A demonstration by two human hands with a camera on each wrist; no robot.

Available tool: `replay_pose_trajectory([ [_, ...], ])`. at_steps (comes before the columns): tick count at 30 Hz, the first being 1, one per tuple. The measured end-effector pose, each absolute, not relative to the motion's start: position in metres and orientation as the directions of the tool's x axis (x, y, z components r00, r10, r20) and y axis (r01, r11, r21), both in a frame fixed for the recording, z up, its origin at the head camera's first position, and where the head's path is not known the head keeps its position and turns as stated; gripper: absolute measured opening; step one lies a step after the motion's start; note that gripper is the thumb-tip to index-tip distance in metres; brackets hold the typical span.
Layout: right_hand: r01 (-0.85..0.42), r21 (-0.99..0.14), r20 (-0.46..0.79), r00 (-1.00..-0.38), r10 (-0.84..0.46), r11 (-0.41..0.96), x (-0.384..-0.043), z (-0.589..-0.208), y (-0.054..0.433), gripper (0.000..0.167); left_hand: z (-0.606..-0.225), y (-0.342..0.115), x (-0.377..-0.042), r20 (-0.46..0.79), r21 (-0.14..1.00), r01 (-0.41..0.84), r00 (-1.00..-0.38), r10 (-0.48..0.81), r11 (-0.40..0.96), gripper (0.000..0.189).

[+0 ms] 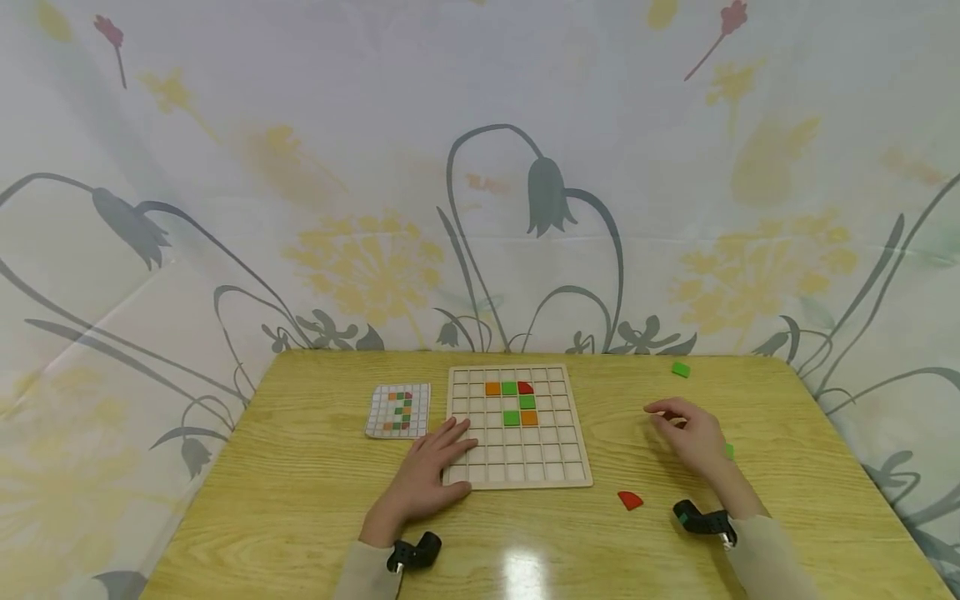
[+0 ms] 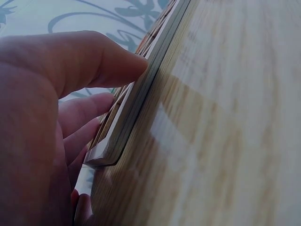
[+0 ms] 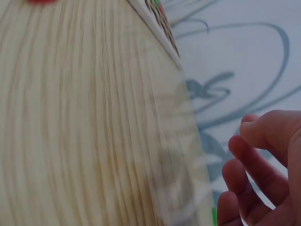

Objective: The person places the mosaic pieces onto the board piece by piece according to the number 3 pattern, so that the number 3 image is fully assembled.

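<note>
A wooden grid board lies mid-table with orange, green and red tiles in several of its cells. My left hand rests at the board's lower left corner, fingers spread over the edge. The left wrist view has its thumb against the board's rim. Right of the board my right hand hovers over the table with loosely bent fingers. Nothing shows between its thumb and fingertips in the right wrist view.
A pattern card with a coloured figure lies left of the board. One red quarter-round tile is near the board's lower right corner. A green tile lies at the back right; another is partly hidden behind the right hand. A flowered cloth hangs behind the table.
</note>
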State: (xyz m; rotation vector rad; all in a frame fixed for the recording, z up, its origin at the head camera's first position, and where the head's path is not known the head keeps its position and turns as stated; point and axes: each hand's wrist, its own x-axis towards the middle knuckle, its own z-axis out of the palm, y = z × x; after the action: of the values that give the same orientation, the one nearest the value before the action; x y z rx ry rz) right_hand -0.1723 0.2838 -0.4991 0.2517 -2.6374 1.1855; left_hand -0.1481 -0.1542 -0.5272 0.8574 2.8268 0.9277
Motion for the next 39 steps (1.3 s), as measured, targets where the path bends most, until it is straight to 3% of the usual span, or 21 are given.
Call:
replay_pose_trajectory([
  [6, -0.189, -0.664, 0.280, -0.960, 0.006, 0.723, -0.154, -0.494, 0.318, 0.018, -0.527, -0.154, -0.148, 0.127, 0.553, 0.493, -0.847, 0.517, 0.672, 0.061],
  [14, -0.049, -0.646, 0.186, -0.978, 0.095, 0.762, -0.136, -0.503, 0.355, 0.026, -0.527, -0.154, -0.147, 0.119, 0.556, 0.486, -0.849, 0.514, 0.674, 0.061],
  [28, 0.025, -0.700, -0.008, -1.000, 0.027, 0.714, -0.133, -0.513, 0.382, 0.050, -0.526, -0.153, -0.146, 0.112, 0.559, 0.485, -0.848, 0.518, 0.673, 0.062],
  [39, -0.010, -0.694, 0.027, -1.000, 0.012, 0.720, -0.134, -0.514, 0.378, 0.040, -0.526, -0.155, -0.147, 0.134, 0.554, 0.503, -0.840, 0.525, 0.663, 0.061],
])
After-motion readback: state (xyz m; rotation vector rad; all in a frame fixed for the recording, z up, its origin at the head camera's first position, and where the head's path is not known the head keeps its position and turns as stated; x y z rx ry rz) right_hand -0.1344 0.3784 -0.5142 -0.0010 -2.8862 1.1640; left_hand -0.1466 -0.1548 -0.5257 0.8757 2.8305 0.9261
